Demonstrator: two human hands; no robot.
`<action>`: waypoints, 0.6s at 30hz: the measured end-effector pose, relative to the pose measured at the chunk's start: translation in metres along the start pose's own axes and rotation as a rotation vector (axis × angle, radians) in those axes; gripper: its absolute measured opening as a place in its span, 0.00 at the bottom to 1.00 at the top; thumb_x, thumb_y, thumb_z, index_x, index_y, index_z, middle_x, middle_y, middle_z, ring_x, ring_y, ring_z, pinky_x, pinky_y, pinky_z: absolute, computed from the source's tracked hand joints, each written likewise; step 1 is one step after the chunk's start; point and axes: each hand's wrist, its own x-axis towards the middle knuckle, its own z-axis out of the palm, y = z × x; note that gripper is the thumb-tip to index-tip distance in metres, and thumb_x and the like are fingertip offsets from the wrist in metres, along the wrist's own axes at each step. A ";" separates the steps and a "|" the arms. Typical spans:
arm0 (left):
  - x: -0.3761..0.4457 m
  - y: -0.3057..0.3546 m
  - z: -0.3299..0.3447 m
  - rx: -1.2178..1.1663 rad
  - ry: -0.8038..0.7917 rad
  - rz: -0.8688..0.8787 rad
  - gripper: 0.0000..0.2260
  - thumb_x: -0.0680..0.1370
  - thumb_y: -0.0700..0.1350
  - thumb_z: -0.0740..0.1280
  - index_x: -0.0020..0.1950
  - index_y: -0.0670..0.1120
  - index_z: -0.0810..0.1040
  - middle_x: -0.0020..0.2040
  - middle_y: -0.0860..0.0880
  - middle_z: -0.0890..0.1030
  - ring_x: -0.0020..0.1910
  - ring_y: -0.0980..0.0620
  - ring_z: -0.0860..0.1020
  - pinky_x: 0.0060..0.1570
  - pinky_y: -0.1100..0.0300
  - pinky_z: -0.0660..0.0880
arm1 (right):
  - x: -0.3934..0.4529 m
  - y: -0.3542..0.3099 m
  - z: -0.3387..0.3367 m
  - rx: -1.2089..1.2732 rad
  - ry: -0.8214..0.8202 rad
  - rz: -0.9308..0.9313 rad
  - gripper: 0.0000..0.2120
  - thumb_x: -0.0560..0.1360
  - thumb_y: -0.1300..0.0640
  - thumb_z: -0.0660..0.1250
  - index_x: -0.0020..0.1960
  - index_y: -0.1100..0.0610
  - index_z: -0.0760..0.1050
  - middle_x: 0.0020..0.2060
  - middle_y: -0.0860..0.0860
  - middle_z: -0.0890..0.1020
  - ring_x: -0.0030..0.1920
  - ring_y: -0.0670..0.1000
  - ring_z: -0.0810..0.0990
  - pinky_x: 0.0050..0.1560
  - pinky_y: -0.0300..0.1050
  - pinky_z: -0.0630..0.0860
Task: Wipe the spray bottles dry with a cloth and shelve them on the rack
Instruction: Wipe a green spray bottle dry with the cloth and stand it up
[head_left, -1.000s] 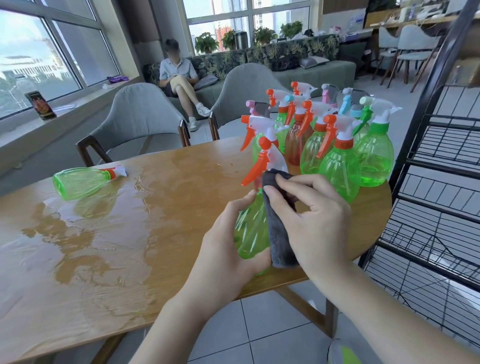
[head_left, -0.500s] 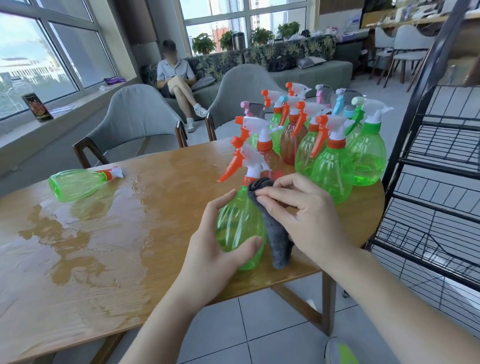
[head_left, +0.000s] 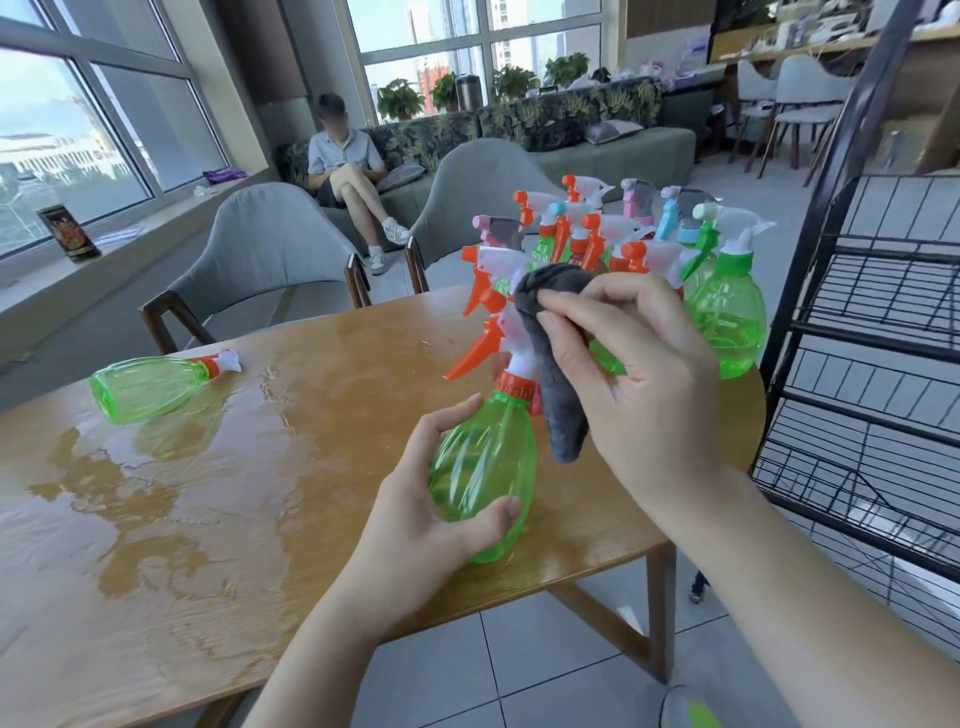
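Gripping the belly of a clear green spray bottle (head_left: 483, 467), the left hand (head_left: 415, 525) wraps it from the near side, thumb on the front and fingers (head_left: 447, 421) curled round the back. The bottle stands upright near the front edge of the wooden tabletop (head_left: 260, 519); whether its base rests on the wood or is lifted just above it cannot be told. It has an orange collar and orange trigger under a white spray head, and no liquid shows inside it.

The right hand (head_left: 644, 395) pinches a dark grey cloth (head_left: 556, 364) between thumb and bent fingers, pressing it against the bottle's neck and spray head; the loose end of the cloth hangs down beside the bottle's shoulder.

Behind the hands, a tight cluster of upright spray bottles (head_left: 623, 244) stands at the right end of the tabletop, with orange, pink, blue and green triggers. The rightmost green bottle (head_left: 730, 317) looks partly filled with green-tinted liquid; the contents of the others are hidden or unclear. Another green bottle (head_left: 150, 387) lies on its side at the far left, apparently empty, its orange-collared head pointing right. Water is spread in a wide film (head_left: 156, 493) over the left half of the wood.

A black wire rack (head_left: 878, 364) stands just right of the table. No label or writing on any bottle can be read.
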 end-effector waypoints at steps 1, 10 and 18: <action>0.000 0.000 0.001 0.009 -0.001 0.007 0.33 0.74 0.45 0.82 0.70 0.69 0.71 0.67 0.64 0.79 0.68 0.59 0.77 0.69 0.55 0.73 | 0.002 0.000 0.005 0.001 0.016 -0.014 0.09 0.80 0.67 0.72 0.59 0.67 0.84 0.50 0.62 0.81 0.51 0.47 0.78 0.59 0.32 0.73; -0.001 -0.002 0.002 0.041 0.016 0.039 0.33 0.73 0.47 0.81 0.72 0.67 0.70 0.70 0.65 0.77 0.72 0.59 0.74 0.72 0.56 0.69 | -0.006 0.007 0.033 -0.004 -0.012 0.008 0.09 0.79 0.66 0.73 0.59 0.66 0.85 0.51 0.59 0.84 0.50 0.58 0.84 0.53 0.50 0.81; 0.002 0.000 0.006 0.115 0.022 0.046 0.32 0.73 0.46 0.80 0.70 0.67 0.70 0.64 0.68 0.78 0.68 0.64 0.75 0.65 0.71 0.69 | -0.025 -0.006 0.030 -0.006 -0.065 -0.062 0.06 0.80 0.63 0.73 0.54 0.64 0.87 0.48 0.58 0.85 0.46 0.56 0.84 0.55 0.54 0.82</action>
